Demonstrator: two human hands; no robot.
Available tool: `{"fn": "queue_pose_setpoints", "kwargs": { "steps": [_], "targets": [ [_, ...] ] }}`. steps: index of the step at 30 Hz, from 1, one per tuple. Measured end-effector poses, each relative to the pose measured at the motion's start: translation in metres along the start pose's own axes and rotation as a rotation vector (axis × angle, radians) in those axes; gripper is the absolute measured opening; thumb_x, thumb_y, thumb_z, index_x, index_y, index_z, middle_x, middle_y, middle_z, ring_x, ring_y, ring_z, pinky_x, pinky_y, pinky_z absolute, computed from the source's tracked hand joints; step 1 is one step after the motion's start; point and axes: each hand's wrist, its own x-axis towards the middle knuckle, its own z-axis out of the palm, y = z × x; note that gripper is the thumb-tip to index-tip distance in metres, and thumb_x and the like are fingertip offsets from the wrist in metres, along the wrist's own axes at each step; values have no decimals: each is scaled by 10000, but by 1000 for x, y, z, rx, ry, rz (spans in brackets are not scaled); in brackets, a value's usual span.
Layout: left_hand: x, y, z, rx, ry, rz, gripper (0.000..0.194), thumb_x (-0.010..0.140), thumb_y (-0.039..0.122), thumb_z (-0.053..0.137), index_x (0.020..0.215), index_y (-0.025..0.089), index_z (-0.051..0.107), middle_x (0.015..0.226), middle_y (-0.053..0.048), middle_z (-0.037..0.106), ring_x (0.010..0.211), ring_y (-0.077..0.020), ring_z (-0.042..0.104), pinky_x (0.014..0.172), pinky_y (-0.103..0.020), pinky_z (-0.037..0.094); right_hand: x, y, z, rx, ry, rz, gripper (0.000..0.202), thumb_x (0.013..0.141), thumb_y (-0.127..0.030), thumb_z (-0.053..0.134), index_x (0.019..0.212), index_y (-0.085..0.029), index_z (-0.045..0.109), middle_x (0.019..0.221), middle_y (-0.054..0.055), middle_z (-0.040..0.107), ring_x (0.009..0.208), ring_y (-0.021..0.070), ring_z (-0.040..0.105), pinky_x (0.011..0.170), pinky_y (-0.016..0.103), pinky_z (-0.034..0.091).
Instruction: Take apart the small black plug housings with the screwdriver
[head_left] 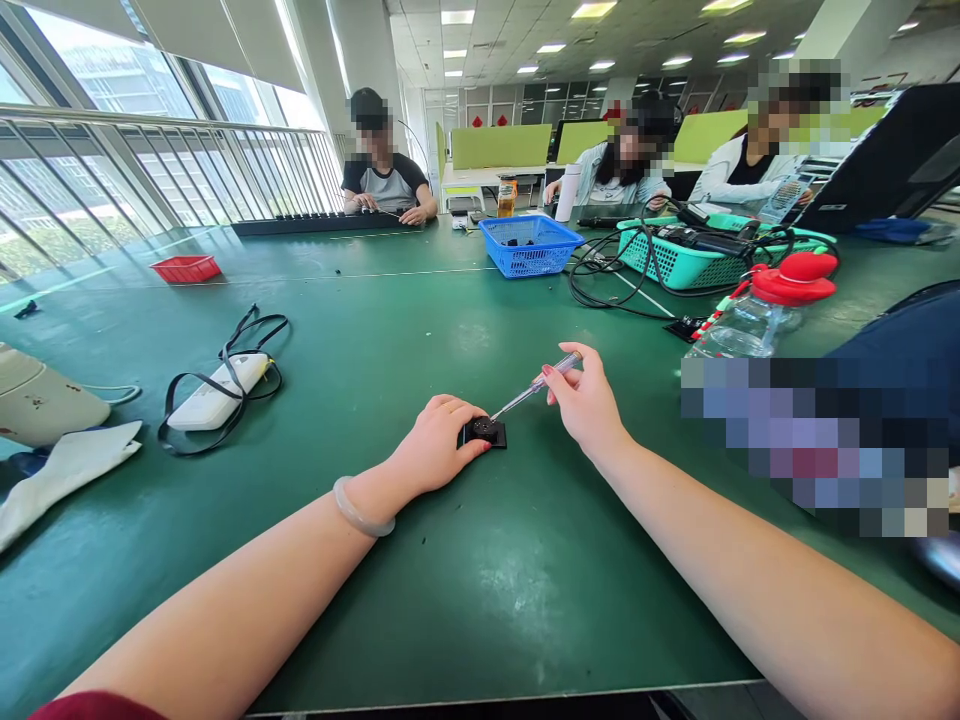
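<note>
A small black part (495, 437), squarish with a round raised middle, lies on the green table (360, 560). My left hand (442, 440) pinches it from the left, thumb along its near side and fingers over its far side. In my right hand (585, 395) is a screwdriver (529, 392) with a clear handle, held between thumb and fingers. Its shaft slopes down to the left, and the tip meets or nearly meets the top of the black part. Fine detail at the tip is too small to make out.
A white power strip (217, 393) with a black cord lies left. Farther back are a red tray (186, 269), a blue basket (529, 247) and a teal basket (682, 262) with cables. A red-lidded bottle (772, 310) stands right. Several people sit across the table.
</note>
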Motion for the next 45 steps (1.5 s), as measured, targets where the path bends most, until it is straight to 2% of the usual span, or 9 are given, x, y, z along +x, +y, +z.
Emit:
{"fn": "queue_pose_setpoints", "kwargs": {
  "steps": [4, 9, 14, 22, 26, 29, 37, 45],
  "targets": [
    [0, 1, 0, 8, -3, -6, 255, 869, 295, 665, 1113, 221, 672, 1164, -63, 710, 1215, -297, 529, 1097, -493, 426, 2, 3, 0, 16, -11, 22, 567, 774, -555, 695, 1167, -233, 446, 712, -38, 678, 565, 141, 574, 642, 358, 490],
    [0, 1, 0, 12, -8, -11, 257, 873, 293, 664, 1118, 216, 670, 1159, -61, 708, 1217, -294, 524, 1096, -492, 424, -5, -1, 1, 93, -89, -125, 526, 830, -491, 657, 1232, -269, 400, 846, -20, 700, 663, 151, 629, 769, 410, 530],
    [0, 0, 1, 19, -8, -7, 265, 878, 301, 664, 1129, 217, 669, 1158, -57, 707, 1217, -292, 519, 1102, -482, 418, -14, -11, 2, 61, -134, -221, 486, 870, -454, 628, 1263, -294, 391, 881, -18, 689, 669, 155, 633, 771, 414, 540],
    [0, 2, -1, 23, -19, -14, 266, 883, 297, 661, 1134, 208, 668, 1165, -60, 706, 1225, -289, 509, 1109, -477, 407, -8, -10, -1, -6, -70, -89, 542, 832, -502, 663, 1260, -275, 420, 783, -20, 685, 575, 146, 560, 630, 351, 495],
    [0, 1, 0, 20, -13, -5, 259, 878, 290, 666, 1126, 211, 668, 1158, -58, 708, 1220, -289, 517, 1106, -479, 408, -5, -6, -2, -43, -27, -22, 548, 816, -503, 684, 1233, -253, 434, 772, -17, 686, 565, 138, 553, 620, 338, 480],
    [0, 1, 0, 18, -4, 0, 255, 877, 293, 666, 1120, 216, 668, 1156, -57, 709, 1217, -291, 521, 1103, -484, 411, -5, -5, -1, -20, -50, -43, 528, 835, -481, 663, 1245, -261, 415, 793, -20, 686, 591, 143, 577, 652, 353, 498],
    [0, 2, 0, 18, -8, -13, 259, 869, 291, 669, 1120, 223, 670, 1148, -56, 711, 1222, -298, 519, 1100, -496, 413, -12, -8, 0, 62, -158, -214, 470, 878, -425, 619, 1261, -306, 374, 891, -21, 691, 657, 148, 622, 748, 404, 539],
    [0, 4, -1, 22, -13, -37, 275, 865, 295, 677, 1130, 222, 676, 1166, -62, 710, 1238, -294, 513, 1116, -488, 411, -14, -13, -1, 69, -192, -175, 532, 900, -429, 604, 1357, -333, 351, 809, -33, 675, 689, 187, 663, 825, 474, 543]
  ]
}}
